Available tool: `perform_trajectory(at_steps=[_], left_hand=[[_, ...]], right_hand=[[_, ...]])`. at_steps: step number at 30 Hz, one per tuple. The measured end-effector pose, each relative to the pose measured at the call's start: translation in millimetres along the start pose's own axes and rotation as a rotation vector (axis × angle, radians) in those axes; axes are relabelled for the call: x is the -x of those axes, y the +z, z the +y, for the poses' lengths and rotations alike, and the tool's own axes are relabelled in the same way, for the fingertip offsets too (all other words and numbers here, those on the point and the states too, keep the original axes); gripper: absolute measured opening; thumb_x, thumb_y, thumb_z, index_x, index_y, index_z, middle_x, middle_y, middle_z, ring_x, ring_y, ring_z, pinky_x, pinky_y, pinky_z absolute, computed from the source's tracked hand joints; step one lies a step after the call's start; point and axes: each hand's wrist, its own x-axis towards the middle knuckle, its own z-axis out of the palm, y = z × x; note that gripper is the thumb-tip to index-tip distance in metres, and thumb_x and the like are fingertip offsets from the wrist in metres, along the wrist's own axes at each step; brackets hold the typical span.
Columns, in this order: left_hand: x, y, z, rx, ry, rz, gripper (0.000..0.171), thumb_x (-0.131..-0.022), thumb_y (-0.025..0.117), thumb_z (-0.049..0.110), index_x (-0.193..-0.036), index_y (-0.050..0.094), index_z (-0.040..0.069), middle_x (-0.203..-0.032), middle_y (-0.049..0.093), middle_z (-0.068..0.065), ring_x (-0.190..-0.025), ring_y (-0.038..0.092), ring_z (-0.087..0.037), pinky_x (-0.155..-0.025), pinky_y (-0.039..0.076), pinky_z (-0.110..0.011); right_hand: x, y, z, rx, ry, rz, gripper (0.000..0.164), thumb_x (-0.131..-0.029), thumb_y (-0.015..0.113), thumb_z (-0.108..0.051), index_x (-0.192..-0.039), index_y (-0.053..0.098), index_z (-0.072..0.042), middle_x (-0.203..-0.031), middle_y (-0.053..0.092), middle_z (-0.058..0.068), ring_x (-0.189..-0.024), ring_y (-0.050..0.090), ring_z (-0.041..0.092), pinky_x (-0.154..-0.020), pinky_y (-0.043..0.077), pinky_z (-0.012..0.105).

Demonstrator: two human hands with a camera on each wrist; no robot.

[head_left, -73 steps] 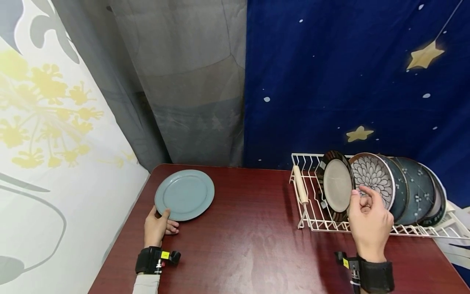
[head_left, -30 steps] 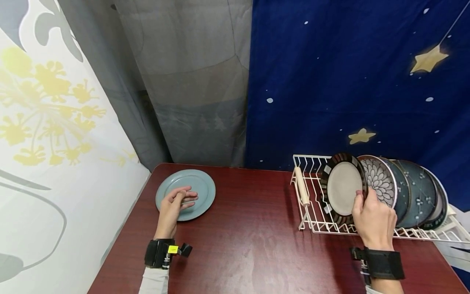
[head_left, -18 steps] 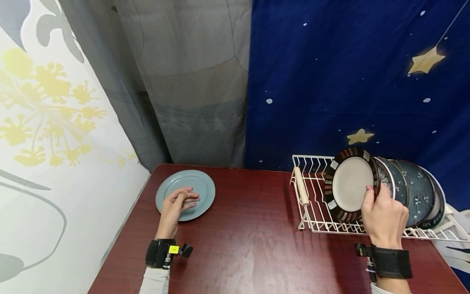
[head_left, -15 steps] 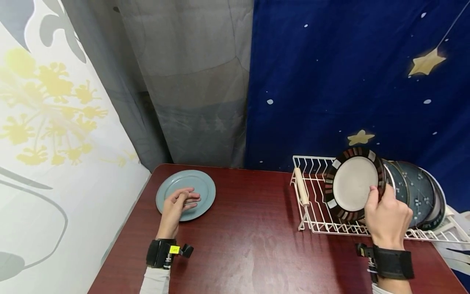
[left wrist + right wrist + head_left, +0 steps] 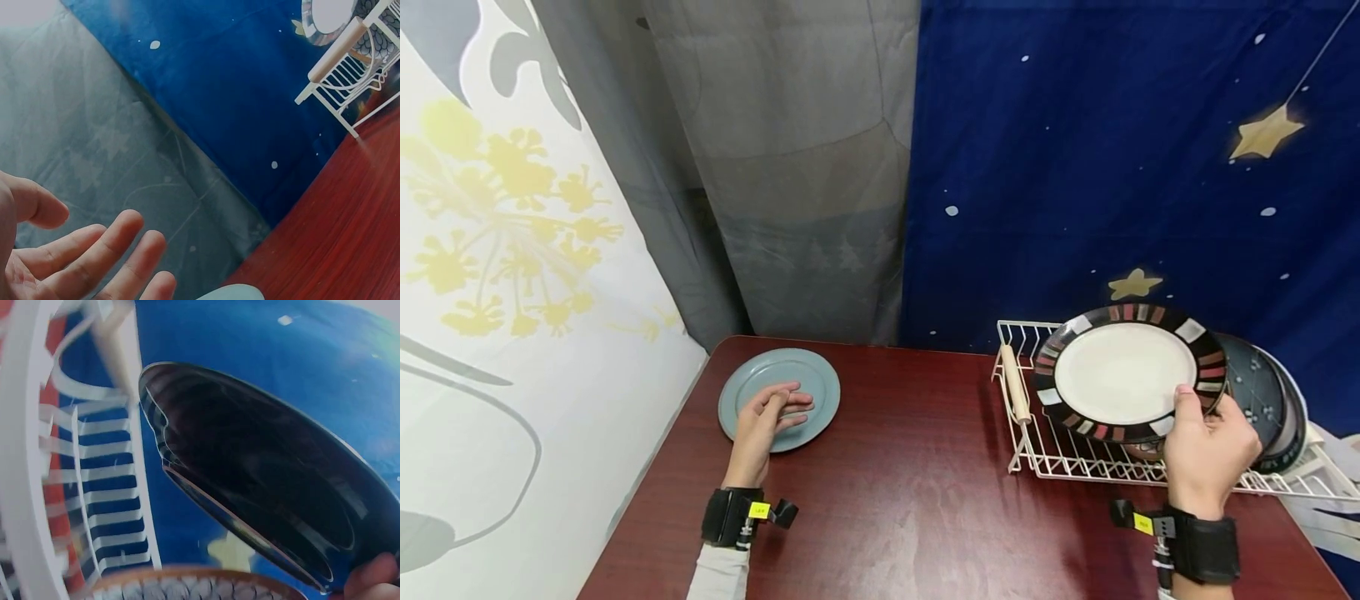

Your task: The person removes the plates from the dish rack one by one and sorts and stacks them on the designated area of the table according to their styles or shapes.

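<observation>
Currently, 1 patterned plate [image 5: 1123, 373], pale centre, dark rim w/ red, brown & white blocks; held in right hand [image 5: 1212, 450] at its near-right edge, fingers gripping it, thumb on upper face of rim; loc.: over L & mid part of wire rack [image 5: 1075, 477], tilted, face visible to head cam; underside dark & glossy per R wrist view; contact w/ rack wires: can't tell.

1 grey-blue plate [image 5: 778, 367], round, plain; lies flat on counter [image 5: 910, 450], far L corner; left hand [image 5: 765, 425] over its near part, fingers relaxed, loosely bent & slightly apart; whether they touch it: can't tell.

1 wire rack, white, on R side of counter; wooden handle [image 5: 1015, 383] at its L end; contents incl. 1 petal-pattern bowl [image 5: 200, 589], mostly hidden behind patterned plate in head view, & 1 blue sprigged dish [image 5: 1251, 387], leaning near R end; further dishes behind, partly hidden.

Backdrop: 1 grey curtain [image 5: 790, 167], centre-L; 1 navy curtain [image 5: 1000, 167] w/ stars & white dots, R; 1 white panel [image 5: 497, 433] w/ yellow & grey plant print, far L; counter surface reddish-brown, wood-grained.
</observation>
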Motion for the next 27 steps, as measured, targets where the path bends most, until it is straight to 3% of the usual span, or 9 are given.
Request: perform_trajectory(at_steps=[3,5,6,10,12,13,16,21,27], left_hand=[[-3.4,-1.6,-4.5,0.016,0.001,-0.003,0.032,-0.098,0.045,0.021,-0.121,0.052,-0.001,-0.112,0.057,-0.029,-0.106,0.052,-0.045,-0.089,0.043,-0.056],[-6.4,-2.6,-8.8,0.036,0.005,-0.007,0.033,-0.097,0.046,0.022,-0.121,0.052,0.000,-0.113,0.057,-0.029,-0.105,0.053,-0.044,-0.088,0.044,-0.055],[-7.9,-2.6,-10.7,0.051,0.008,-0.012,0.034,-0.097,0.046,0.023,-0.122,0.051,0.000,-0.114,0.056,-0.029,-0.105,0.053,-0.044,-0.087,0.045,-0.055],[-13.4,1.8,-10.5,0.113,0.008,-0.033,0.036,-0.098,0.045,0.024,-0.125,0.049,0.001,-0.117,0.054,-0.029,-0.107,0.053,-0.044,-0.085,0.046,-0.055],[-15.5,5.9,-6.0,0.137,0.003,-0.041,0.036,-0.098,0.045,0.023,-0.125,0.049,0.001,-0.118,0.053,-0.029,-0.107,0.052,-0.044,-0.084,0.047,-0.055],[-16.7,8.2,-3.8,0.148,-0.002,-0.044,0.035,-0.098,0.044,0.023,-0.125,0.049,0.001,-0.117,0.053,-0.029,-0.107,0.053,-0.044,-0.084,0.047,-0.055],[-20.0,15.7,0.8,0.194,-0.005,-0.065,0.036,-0.098,0.044,0.023,-0.125,0.049,-0.001,-0.117,0.052,-0.031,-0.106,0.053,-0.044,-0.083,0.047,-0.055],[-24.2,30.4,1.3,0.301,-0.017,-0.122,0.035,-0.099,0.043,0.021,-0.122,0.047,-0.005,-0.115,0.049,-0.036,-0.105,0.054,-0.044,-0.082,0.048,-0.055],[-26.1,50.2,3.5,0.322,-0.045,-0.188,0.035,-0.098,0.043,0.021,-0.121,0.048,-0.005,-0.113,0.052,-0.032,-0.105,0.054,-0.043,-0.082,0.048,-0.055]], right_hand=[[2,3,-5,-0.185,0.137,-0.047,0.013,-0.082,0.067,-0.013,-0.071,0.068,-0.005,-0.043,0.047,-0.013,-0.038,0.039,-0.001,-0.041,0.031,0.015],[5,6,-9,-0.351,0.215,-0.079,0.014,-0.082,0.067,-0.009,-0.071,0.067,-0.001,-0.040,0.047,-0.006,-0.028,0.035,0.002,-0.029,0.027,0.019],[7,7,-11,-0.464,0.252,-0.101,0.012,-0.082,0.066,-0.006,-0.075,0.066,0.004,-0.044,0.051,-0.001,-0.029,0.041,0.004,-0.026,0.030,0.019],[17,10,-19,-0.694,0.398,-0.138,0.022,-0.082,0.067,-0.004,-0.070,0.057,0.012,-0.046,0.053,0.007,-0.022,0.038,0.012,-0.017,0.020,0.027],[23,12,-23,-0.725,0.446,-0.172,0.023,-0.082,0.067,-0.005,-0.072,0.057,0.012,-0.049,0.055,0.009,-0.021,0.037,0.013,-0.016,0.016,0.030],[26,13,-24,-0.705,0.463,-0.185,0.025,-0.082,0.068,-0.007,-0.069,0.055,0.011,-0.046,0.053,0.008,-0.019,0.029,0.013,-0.017,0.010,0.032],[35,15,-28,-0.745,0.510,-0.247,0.022,-0.083,0.067,-0.009,-0.080,0.059,0.011,-0.048,0.055,0.009,-0.019,0.024,0.013,-0.020,0.004,0.034],[46,20,-35,-0.768,0.566,-0.344,0.024,-0.084,0.067,-0.011,-0.081,0.056,0.010,-0.048,0.055,0.010,-0.020,0.022,0.012,-0.022,0.002,0.033],[57,25,-40,-0.742,0.587,-0.421,0.025,-0.085,0.066,-0.015,-0.080,0.055,0.007,-0.053,0.056,0.011,-0.023,0.024,0.010,-0.024,0.002,0.032]])
